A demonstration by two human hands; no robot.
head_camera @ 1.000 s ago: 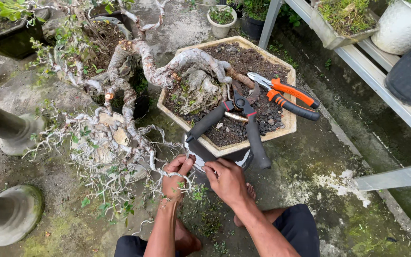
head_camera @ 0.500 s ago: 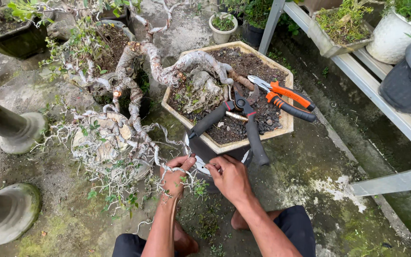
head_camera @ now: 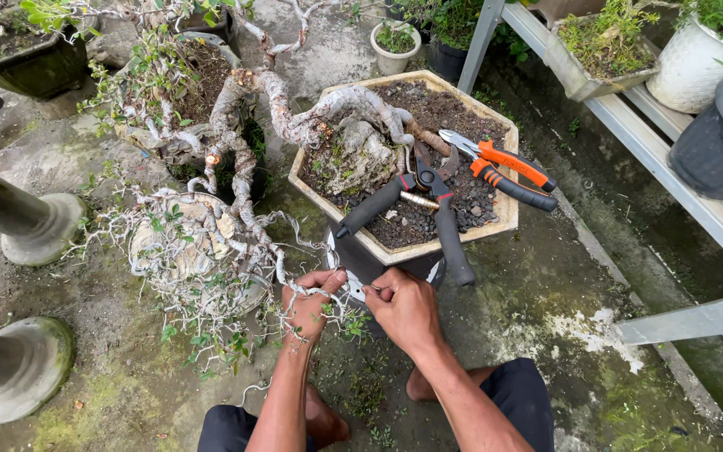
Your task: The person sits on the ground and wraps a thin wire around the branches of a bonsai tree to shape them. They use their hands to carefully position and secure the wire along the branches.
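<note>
1. Now, from the head camera, I see my left hand (head_camera: pixel 310 303) pinched shut on a thin wired branch (head_camera: pixel 282 272) of the cascading bonsai (head_camera: pixel 236 167).
2. My right hand (head_camera: pixel 406 308) is closed just beside it; I cannot tell what it grips. Black-handled cutters (head_camera: pixel 428 201) lie on the pot (head_camera: pixel 508 219) above.

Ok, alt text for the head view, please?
Both hands, left hand and right hand, pinch a thin wired branch of a cascading bonsai. Behind them, black-handled cutters and orange-handled pliers lie on the soil in a hexagonal pot.

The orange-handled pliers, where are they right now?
In the head view, the orange-handled pliers lie on the soil at the right side of the hexagonal pot, beside the black-handled cutters.
</note>
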